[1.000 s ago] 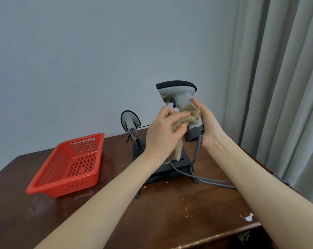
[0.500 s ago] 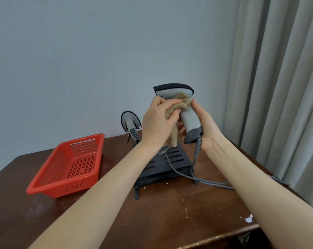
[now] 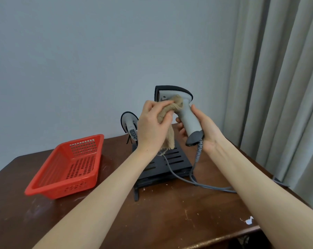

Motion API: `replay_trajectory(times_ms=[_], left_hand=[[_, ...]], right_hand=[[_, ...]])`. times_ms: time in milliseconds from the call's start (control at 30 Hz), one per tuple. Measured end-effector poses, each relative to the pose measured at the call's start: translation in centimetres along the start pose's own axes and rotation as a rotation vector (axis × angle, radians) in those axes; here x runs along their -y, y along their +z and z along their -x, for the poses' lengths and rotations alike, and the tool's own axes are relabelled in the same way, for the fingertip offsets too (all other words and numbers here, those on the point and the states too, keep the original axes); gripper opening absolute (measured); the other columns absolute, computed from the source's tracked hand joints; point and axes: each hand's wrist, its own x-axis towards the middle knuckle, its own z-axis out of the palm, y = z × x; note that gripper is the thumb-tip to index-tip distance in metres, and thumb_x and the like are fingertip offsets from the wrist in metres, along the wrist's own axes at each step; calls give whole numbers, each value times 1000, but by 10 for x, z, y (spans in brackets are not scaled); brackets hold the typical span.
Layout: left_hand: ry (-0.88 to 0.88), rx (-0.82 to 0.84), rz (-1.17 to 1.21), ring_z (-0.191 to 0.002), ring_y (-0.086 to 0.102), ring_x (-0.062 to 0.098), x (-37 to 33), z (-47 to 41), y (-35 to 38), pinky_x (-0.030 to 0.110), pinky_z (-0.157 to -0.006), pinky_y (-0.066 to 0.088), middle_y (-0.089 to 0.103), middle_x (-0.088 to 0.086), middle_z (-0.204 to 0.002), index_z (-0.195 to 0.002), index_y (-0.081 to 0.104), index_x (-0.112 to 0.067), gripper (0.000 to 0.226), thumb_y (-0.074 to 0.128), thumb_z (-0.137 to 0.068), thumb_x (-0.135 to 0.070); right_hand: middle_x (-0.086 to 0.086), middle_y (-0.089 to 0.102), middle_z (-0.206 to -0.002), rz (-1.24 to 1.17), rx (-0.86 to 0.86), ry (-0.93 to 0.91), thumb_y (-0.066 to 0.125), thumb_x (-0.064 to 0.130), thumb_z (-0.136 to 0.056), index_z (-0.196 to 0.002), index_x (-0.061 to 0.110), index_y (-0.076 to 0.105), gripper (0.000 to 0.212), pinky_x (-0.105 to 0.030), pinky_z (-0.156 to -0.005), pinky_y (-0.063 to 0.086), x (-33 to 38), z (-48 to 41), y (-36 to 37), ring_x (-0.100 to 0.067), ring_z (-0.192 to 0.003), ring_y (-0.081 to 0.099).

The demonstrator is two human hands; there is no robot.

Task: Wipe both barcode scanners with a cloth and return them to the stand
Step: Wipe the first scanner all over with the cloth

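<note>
Stand (image 3: 177, 159) sits on the table (image 3: 170, 221), basket (image 3: 65, 169) off to its left, curtain (image 3: 278, 87) to its right. Rear scanner (image 3: 129, 123) perches at the stand's back-left corner, raised scanner (image 3: 191, 121) is up above the stand with the cloth (image 3: 170, 139) against its left side.

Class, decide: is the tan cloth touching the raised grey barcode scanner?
Touching. Head view shows the tan woven cloth bunched against the raised grey barcode scanner, no gap.

The held scanner (image 3: 190, 121) is coloured light grey with a black cap, the cloth (image 3: 170, 139) a coarse-woven tan. Left of the black stand (image 3: 178, 165), a red basket (image 3: 62, 192) is patterned with slots. The bench (image 3: 170, 221) is stained dark brown.
</note>
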Motion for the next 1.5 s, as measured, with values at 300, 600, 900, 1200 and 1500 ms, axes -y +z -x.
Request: replay_trajectory(times_ms=[300,600,900,1200,1500], left_hand=[[61,28,-47,-84,51,3,1,6,8,14,-72,45,48,-6,-94,-112,68,-23,26,63,-87,-21],[224,164,-4,-78,49,2,-4,30,8,11,-72,43,46,-9,-86,-106,71,-22,28,58,-82,-23],[41,112,55,-86,52,2,-5,13,6,10,-82,43,51,-6,-90,-108,70,-25,26,67,-84,-17],[61,261,119,-81,52,5,-13,30,7,16,-81,44,50,-3,-84,-104,71,-25,26,65,-81,-18],[40,73,-44,-78,53,5,-16,2,7,15,-70,46,50,-8,-85,-106,71,-28,22,67,-84,-25]], right_hand=[[-7,61,-70,-18,-6,36,46,43,-98,-103,4,59,41,-19,-38,47,2,-2,0,-13,-48,57],[-8,65,-72,-123,36,24,48,40,-97,-89,3,64,41,-24,-59,55,1,0,-1,-17,-60,65],[-3,64,-59,-93,0,-1,45,34,-100,-80,8,62,37,-19,-42,49,-3,-2,6,-12,-46,60],[-9,65,-71,-110,26,24,50,42,-94,-83,3,65,43,-26,-61,57,-4,-3,-6,-18,-59,66],[-8,68,-87,-108,62,-55,52,36,-96,-96,8,68,32,-27,-69,57,-3,-1,7,-17,-75,66]])
